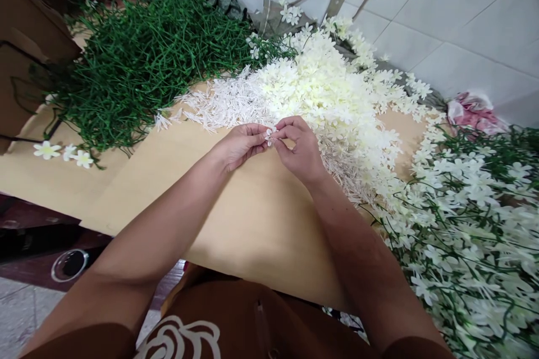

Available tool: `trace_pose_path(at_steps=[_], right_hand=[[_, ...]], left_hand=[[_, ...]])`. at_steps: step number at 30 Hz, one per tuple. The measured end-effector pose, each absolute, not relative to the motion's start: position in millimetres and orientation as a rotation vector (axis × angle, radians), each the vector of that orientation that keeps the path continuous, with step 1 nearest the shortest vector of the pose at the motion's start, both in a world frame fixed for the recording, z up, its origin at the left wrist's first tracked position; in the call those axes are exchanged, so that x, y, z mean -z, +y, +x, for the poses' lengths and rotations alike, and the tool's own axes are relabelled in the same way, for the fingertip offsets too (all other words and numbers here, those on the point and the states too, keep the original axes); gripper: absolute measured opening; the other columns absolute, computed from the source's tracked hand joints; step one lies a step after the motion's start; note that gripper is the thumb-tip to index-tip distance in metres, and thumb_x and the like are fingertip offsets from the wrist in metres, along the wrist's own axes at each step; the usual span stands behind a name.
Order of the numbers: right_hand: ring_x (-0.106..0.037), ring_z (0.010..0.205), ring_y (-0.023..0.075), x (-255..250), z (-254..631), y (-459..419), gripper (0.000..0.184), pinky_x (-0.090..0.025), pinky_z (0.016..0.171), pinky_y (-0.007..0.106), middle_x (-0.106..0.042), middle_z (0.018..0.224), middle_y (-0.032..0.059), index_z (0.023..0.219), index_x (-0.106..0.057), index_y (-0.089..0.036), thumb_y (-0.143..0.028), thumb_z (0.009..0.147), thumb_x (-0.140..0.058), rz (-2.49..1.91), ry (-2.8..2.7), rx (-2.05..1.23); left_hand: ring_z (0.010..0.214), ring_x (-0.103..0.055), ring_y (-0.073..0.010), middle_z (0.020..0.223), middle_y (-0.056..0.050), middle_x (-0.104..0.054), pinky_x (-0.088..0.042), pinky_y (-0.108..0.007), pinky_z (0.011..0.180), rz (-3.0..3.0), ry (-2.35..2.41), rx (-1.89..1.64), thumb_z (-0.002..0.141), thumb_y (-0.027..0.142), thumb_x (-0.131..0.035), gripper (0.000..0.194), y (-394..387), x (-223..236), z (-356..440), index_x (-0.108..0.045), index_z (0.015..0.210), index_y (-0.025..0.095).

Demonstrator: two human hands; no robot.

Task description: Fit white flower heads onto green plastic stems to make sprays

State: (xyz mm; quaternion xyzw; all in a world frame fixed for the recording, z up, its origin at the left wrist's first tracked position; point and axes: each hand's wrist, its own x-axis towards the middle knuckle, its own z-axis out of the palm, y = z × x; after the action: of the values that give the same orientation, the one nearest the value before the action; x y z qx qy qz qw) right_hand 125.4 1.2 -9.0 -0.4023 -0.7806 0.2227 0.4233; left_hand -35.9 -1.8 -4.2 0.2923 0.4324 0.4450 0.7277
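A small white artificial flower (270, 136) is pinched between my two hands above the cardboard. My left hand (244, 145) grips it from the left with thumb and fingers closed. From the right, my right hand (300, 148) holds its other side in a fingertip pinch. Just beyond my hands lie a pile of thin white stamen pieces (229, 101) and a heap of pale yellow-white flower heads (320, 81). Whether a stamen piece sits inside the held flower is too small to tell.
Green plastic stems (160, 50) are heaped at the back left, near a cardboard box (31, 39). Assembled white flowers on stems (467, 241) fill the right side. Several loose flowers (47, 150) lie at the left. A tiled wall (463, 17) closes off the back.
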Motion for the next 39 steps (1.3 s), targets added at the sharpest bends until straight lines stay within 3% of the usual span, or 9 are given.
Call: trace_pose_path(at_steps=[6,11,15,18,20,25,29,35,39], right_hand=[[-0.06,0.079,0.0147,5,127,2,0.014,-0.053,0.07,0.031,-0.062,0.088,0.0033,0.074,-0.063,-0.019,-0.033,0.073,-0.068,-1.091,-1.771,-0.94],[-0.059,0.067,0.0129,2,126,-1,0.019,-0.05,0.067,0.03,-0.064,0.076,0.0012,0.077,-0.062,-0.018,-0.033,0.069,-0.071,-1.187,-1.662,-1.067],[-0.055,0.061,0.0121,1,124,-3,0.016,-0.045,0.062,0.029,-0.063,0.068,0.0005,0.075,-0.064,-0.018,-0.032,0.07,-0.068,-1.234,-1.63,-1.059],[-0.051,0.057,0.0111,-1,122,-5,0.015,-0.042,0.058,0.028,-0.061,0.064,-0.0005,0.071,-0.063,-0.018,-0.031,0.069,-0.067,-1.252,-1.606,-1.068],[-0.05,0.056,0.0104,-2,121,-5,0.015,-0.041,0.057,0.027,-0.059,0.062,-0.0013,0.07,-0.062,-0.018,-0.032,0.068,-0.067,-1.249,-1.575,-1.089],[-0.048,0.054,0.0098,4,122,-2,0.016,-0.039,0.054,0.026,-0.058,0.06,-0.0017,0.07,-0.061,-0.019,-0.033,0.067,-0.067,-1.223,-1.548,-1.108],[-0.05,0.056,0.0108,11,123,2,0.016,-0.038,0.052,0.025,-0.059,0.061,-0.0007,0.069,-0.061,-0.019,-0.034,0.067,-0.067,-1.233,-1.552,-1.112],[-0.049,0.057,0.0108,16,124,3,0.016,-0.037,0.051,0.024,-0.059,0.062,-0.0006,0.071,-0.06,-0.019,-0.034,0.07,-0.065,-1.235,-1.585,-1.117],[-0.05,0.059,0.011,17,125,3,0.015,-0.039,0.054,0.024,-0.059,0.065,-0.0002,0.071,-0.06,-0.019,-0.033,0.07,-0.065,-1.231,-1.598,-1.134]], left_hand=[[0.055,-0.057,-0.0056,0.058,0.002,-0.063,-0.043,-0.019,0.059,0.691,0.897,-0.979,0.054,0.018,-0.087,0.03,0,11,-37,-0.062,0.068,0.011],[0.048,-0.052,-0.0041,0.053,0.004,-0.059,-0.04,-0.019,0.057,0.705,1.001,-0.971,0.074,0.007,-0.07,0.014,-3,6,-31,-0.058,0.068,0.013],[0.051,-0.049,-0.0058,0.057,0.002,-0.058,-0.038,-0.023,0.058,0.924,1.143,-0.913,0.087,0.014,-0.056,0.02,-2,0,-32,-0.056,0.067,0.015],[0.066,-0.055,-0.0127,0.069,-0.003,-0.062,-0.042,-0.028,0.069,1.35,1.433,-0.885,0.086,0.02,-0.057,0.019,6,-8,-54,-0.059,0.068,0.015],[0.09,-0.059,-0.0212,0.091,-0.009,-0.066,-0.042,-0.034,0.083,1.727,1.75,-0.898,0.084,0.021,-0.059,0.009,13,-16,-81,-0.065,0.079,0.016],[0.122,-0.048,-0.0352,0.126,-0.019,-0.057,-0.036,-0.045,0.098,1.821,2.551,-0.765,0.084,0.027,-0.058,0.032,30,-27,-154,-0.063,0.113,0.015],[0.114,-0.055,-0.0327,0.114,-0.015,-0.064,-0.037,-0.046,0.096,1.773,2.628,-0.374,0.086,0.022,-0.049,0.021,38,-24,-183,-0.068,0.095,0.018],[0.115,-0.056,-0.0338,0.122,-0.018,-0.062,-0.039,-0.044,0.095,1.747,2.705,-0.425,0.083,0.033,-0.058,0.032,44,-26,-189,-0.061,0.11,0.016],[0.108,-0.061,-0.0343,0.113,-0.018,-0.068,-0.044,-0.042,0.088,1.612,2.656,-0.391,0.086,0.03,-0.052,0.026,47,-28,-193,-0.062,0.105,0.016]])
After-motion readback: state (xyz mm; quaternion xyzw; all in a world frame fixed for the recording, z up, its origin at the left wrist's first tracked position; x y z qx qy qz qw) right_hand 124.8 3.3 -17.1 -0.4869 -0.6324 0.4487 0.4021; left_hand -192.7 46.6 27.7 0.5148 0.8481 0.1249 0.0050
